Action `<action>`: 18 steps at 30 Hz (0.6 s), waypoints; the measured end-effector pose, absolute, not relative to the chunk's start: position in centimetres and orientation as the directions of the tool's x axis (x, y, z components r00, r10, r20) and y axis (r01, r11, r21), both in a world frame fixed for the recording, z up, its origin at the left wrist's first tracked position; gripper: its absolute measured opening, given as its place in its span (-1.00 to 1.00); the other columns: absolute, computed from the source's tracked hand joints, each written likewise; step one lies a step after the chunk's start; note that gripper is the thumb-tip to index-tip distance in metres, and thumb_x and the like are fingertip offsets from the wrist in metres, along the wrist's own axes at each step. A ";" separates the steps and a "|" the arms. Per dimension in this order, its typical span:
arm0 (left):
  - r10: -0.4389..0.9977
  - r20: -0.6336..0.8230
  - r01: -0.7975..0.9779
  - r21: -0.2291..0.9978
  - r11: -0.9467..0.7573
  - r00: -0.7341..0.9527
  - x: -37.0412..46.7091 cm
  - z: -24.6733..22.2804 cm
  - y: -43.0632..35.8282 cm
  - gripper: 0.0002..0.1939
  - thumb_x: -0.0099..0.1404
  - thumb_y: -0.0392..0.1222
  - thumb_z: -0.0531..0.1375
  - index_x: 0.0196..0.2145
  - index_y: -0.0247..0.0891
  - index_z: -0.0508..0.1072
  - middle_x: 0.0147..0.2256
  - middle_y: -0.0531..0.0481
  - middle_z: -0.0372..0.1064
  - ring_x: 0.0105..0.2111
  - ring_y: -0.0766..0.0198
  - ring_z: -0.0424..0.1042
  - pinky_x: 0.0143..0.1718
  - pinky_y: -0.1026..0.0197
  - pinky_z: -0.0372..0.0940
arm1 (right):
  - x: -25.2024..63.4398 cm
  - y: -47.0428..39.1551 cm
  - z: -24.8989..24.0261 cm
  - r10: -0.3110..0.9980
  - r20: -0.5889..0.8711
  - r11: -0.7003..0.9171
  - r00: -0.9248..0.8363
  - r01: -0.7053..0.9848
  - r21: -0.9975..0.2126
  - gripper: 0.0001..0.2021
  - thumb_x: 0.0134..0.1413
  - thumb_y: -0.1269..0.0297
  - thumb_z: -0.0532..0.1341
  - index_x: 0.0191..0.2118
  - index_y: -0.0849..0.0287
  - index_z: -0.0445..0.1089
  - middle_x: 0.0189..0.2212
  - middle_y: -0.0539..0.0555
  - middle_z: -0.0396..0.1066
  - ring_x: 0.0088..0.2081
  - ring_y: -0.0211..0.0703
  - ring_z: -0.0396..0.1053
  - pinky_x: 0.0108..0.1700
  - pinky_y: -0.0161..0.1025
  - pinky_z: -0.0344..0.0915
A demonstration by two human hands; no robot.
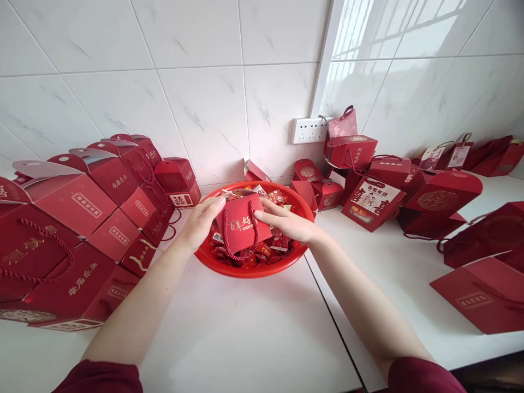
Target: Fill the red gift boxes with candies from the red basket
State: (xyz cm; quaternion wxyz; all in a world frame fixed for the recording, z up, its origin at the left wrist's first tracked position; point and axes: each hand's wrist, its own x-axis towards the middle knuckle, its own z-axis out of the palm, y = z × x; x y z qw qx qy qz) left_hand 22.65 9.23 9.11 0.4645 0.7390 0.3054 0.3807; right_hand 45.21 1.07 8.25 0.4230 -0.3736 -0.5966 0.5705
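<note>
1. The left hand [200,221] grips the left edge of a small red gift bag [242,226], fingers curled over its top corner, thumb hidden behind.
2. The bag hangs over the red basin [254,268] of wrapped sweets [275,243], tilted, mouth up and away, cord handle drooping toward the person.
3. The right hand [286,222] pinches the bag's right edge, equally near; both hands hold it between them on the white tabletop [245,333].
</note>
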 end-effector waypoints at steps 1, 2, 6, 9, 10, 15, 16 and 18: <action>0.809 0.254 0.069 0.938 -0.339 0.530 22.6 9.1 9.2 -0.40 0.38 0.22 0.07 0.13 -0.27 0.48 0.03 -0.12 0.53 0.10 -0.09 0.44 0.15 -0.06 0.29 | 44.9 1.1 8.2 0.922 0.080 0.059 -0.378 -0.068 -0.996 -0.35 0.27 -0.07 0.20 0.40 -0.19 0.03 0.25 0.05 0.31 0.15 0.01 0.40 0.11 0.03 0.44; 0.811 0.235 0.039 0.953 -0.302 0.535 22.6 9.1 9.2 -0.40 0.39 0.22 0.07 0.14 -0.27 0.47 0.01 -0.12 0.54 0.07 -0.09 0.45 0.13 -0.06 0.31 | 44.6 1.1 8.2 0.919 0.090 0.059 -0.384 -0.092 -0.994 -0.34 0.26 -0.06 0.21 0.40 -0.20 0.04 0.24 0.04 0.33 0.14 0.01 0.40 0.11 0.02 0.45; 0.782 0.226 -0.040 0.968 -0.250 0.581 22.8 8.9 8.8 -0.32 0.38 0.31 0.00 0.25 -0.17 0.36 0.02 -0.10 0.54 0.08 -0.07 0.46 0.12 -0.07 0.33 | 44.2 1.1 8.3 0.950 0.168 0.125 -0.265 -0.172 -0.977 -0.36 0.21 -0.03 0.25 0.35 -0.14 0.11 0.19 0.04 0.38 0.10 0.01 0.43 0.05 -0.04 0.50; 0.751 0.231 -0.055 0.966 -0.252 0.618 22.8 9.3 8.4 -0.19 0.34 0.45 -0.14 0.33 -0.08 0.24 0.10 -0.09 0.47 0.14 -0.08 0.41 0.11 -0.10 0.35 | 44.7 1.3 8.3 0.977 0.101 0.041 -0.189 -0.298 -0.954 -0.40 0.21 -0.19 0.14 0.27 -0.04 0.22 0.11 0.12 0.44 0.03 0.11 0.47 -0.22 -0.05 0.59; 0.747 0.239 -0.057 0.964 -0.261 0.621 22.7 9.6 8.2 -0.16 0.33 0.47 -0.18 0.34 -0.06 0.21 0.13 -0.09 0.45 0.15 -0.08 0.39 0.12 -0.12 0.34 | 44.9 1.5 8.3 0.977 0.074 -0.001 -0.201 -0.349 -0.937 -0.40 0.21 -0.23 0.10 0.24 -0.01 0.26 0.09 0.14 0.45 0.01 0.13 0.47 -0.30 -0.05 0.59; 0.775 0.282 -0.021 0.944 -0.328 0.565 21.8 10.5 8.2 -0.19 0.36 0.44 -0.23 0.36 -0.04 0.16 0.30 -0.09 0.23 0.20 -0.10 0.33 0.12 -0.16 0.35 | 45.7 2.2 7.8 0.965 0.090 -0.011 -0.247 -0.381 -0.924 -0.42 0.24 -0.26 0.03 0.19 -0.02 0.31 0.10 0.16 0.44 0.01 0.15 0.48 -0.22 0.05 0.60; 0.788 0.293 0.009 0.935 -0.354 0.542 21.7 10.6 8.3 -0.19 0.36 0.44 -0.19 0.37 -0.04 0.15 0.32 -0.10 0.18 0.20 -0.12 0.32 0.10 -0.16 0.37 | 45.7 2.2 7.7 0.968 0.116 0.039 -0.224 -0.321 -0.946 -0.40 0.26 -0.27 -0.01 0.23 -0.03 0.28 0.10 0.15 0.44 0.03 0.15 0.47 -0.18 0.08 0.59; 0.795 0.322 0.085 0.903 -0.420 0.514 21.5 10.5 8.2 -0.16 0.31 0.45 -0.03 0.38 -0.04 0.12 0.35 -0.14 0.13 0.23 -0.16 0.28 0.09 -0.14 0.38 | 45.4 1.9 7.7 0.962 0.204 0.192 -0.183 -0.081 -0.978 -0.38 0.32 -0.24 -0.10 0.34 -0.08 0.14 0.15 0.13 0.41 0.07 0.11 0.45 -0.07 0.09 0.56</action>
